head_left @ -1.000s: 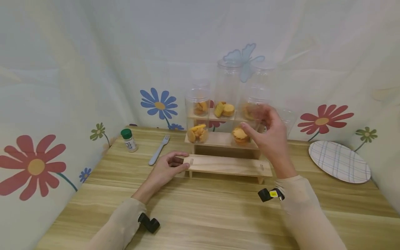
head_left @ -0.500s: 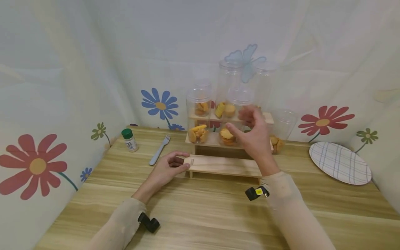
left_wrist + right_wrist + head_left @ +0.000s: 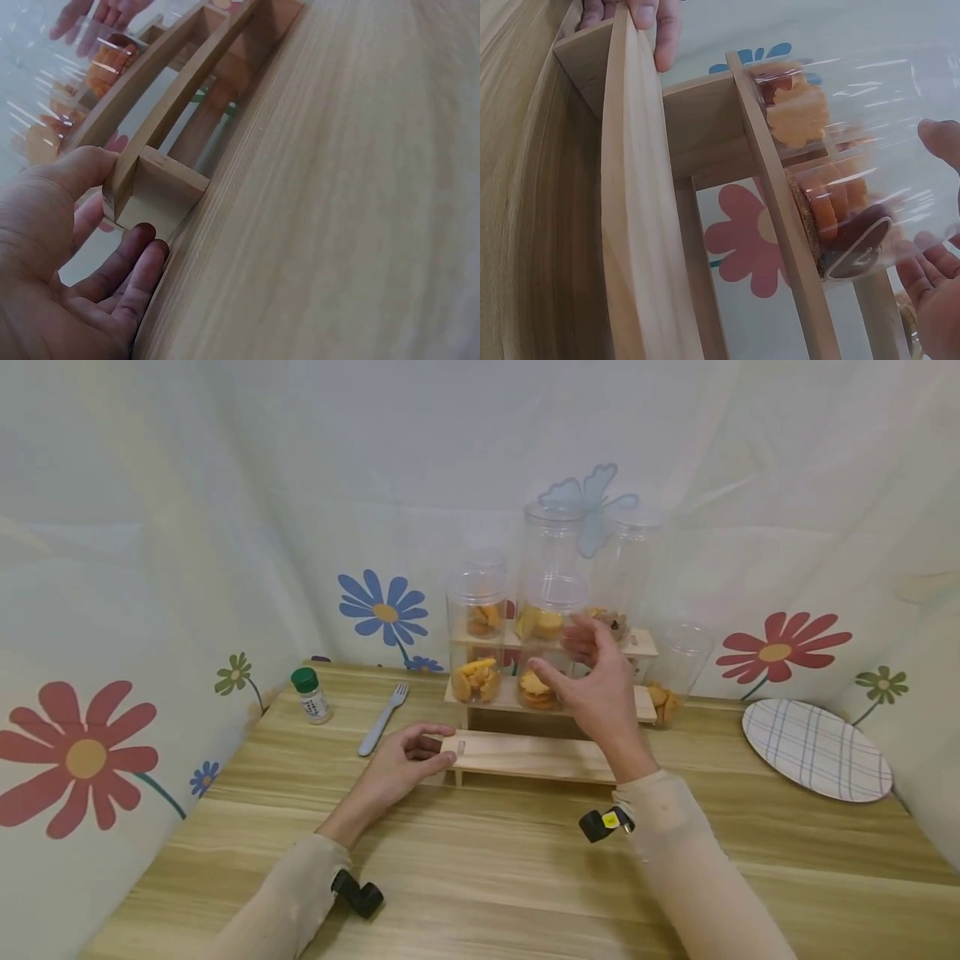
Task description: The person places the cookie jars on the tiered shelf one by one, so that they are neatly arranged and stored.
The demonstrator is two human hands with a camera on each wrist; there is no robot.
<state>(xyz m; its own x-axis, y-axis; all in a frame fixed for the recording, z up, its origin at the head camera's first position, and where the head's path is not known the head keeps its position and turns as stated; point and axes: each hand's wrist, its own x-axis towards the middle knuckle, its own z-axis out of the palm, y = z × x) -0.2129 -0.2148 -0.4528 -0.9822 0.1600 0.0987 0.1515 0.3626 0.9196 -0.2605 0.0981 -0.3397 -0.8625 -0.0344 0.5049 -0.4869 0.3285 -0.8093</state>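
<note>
A wooden stepped stand [image 3: 525, 756] carries clear lidded jars of cookies on its middle and top tiers. My left hand [image 3: 401, 768] holds the left end of the lowest step, thumb above and fingers below, as the left wrist view shows. On the middle tier, my right hand [image 3: 603, 693] has its thumb and fingers around a clear jar [image 3: 900, 202] with cookies at its base. The jar stands upright, part of it hidden by the hand. Left of it, apart, stands another cookie jar [image 3: 476, 627].
Taller jars [image 3: 555, 539] stand on the top tier. A cookie jar [image 3: 678, 664] is right of the stand. A plaid oval plate [image 3: 817, 749] lies further right. At left are a fork [image 3: 382, 720] and a green-capped shaker [image 3: 311, 697]. Patterned curtains enclose the table.
My right hand has moved left along the middle tier, and the jar it holds has shifted left with it. My left hand has stayed on the lowest step.
</note>
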